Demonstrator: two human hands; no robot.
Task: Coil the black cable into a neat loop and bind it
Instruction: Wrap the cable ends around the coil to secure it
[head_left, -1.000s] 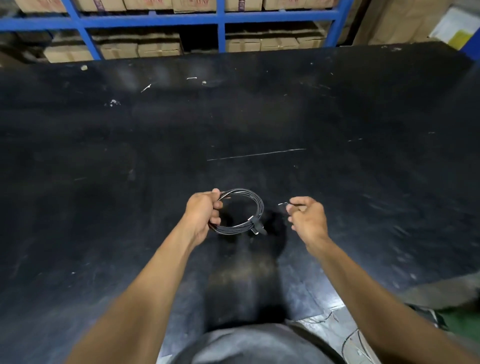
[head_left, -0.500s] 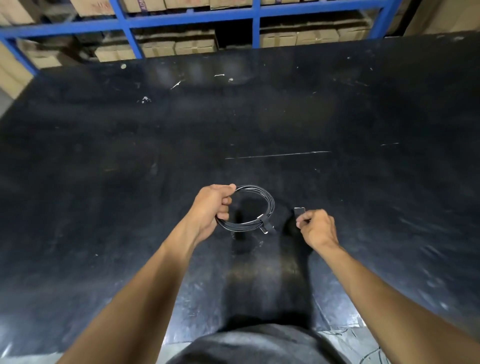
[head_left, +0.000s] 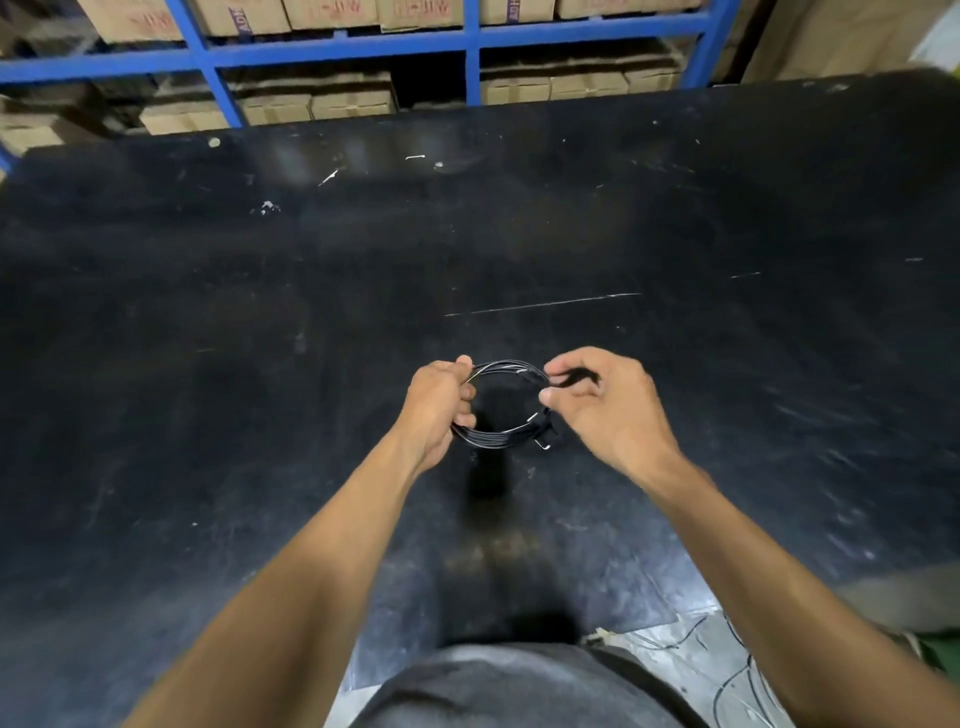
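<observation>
Left hand (head_left: 439, 410): fingers curled round the left side of the cable (head_left: 498, 439), thumb uppermost, gripping all the turns together. The cable forms a round coil of several black turns, held between the two hands above the table (head_left: 208, 364). Right hand (head_left: 610, 410): thumb and forefinger pinch a small dark strip (head_left: 574, 379) at the coil's right edge; the strip is blurred, and whether it touches the turns cannot be told. The other fingers of this hand are loosely bent. Just below the right thumb, a plug (head_left: 543, 442) with a pale metal tip sticks out from the coil's lower right. Beyond both hands, a thin pale scratch (head_left: 545, 304) runs across the black tabletop, with small white specks farther out. Past the table's far edge stands a blue rack (head_left: 337, 49) holding cardboard boxes (head_left: 353, 104). Nearer than the hands, between the forearms, is a grey shirt (head_left: 498, 686); thin wires (head_left: 727, 675) lie on the floor under the right forearm.
</observation>
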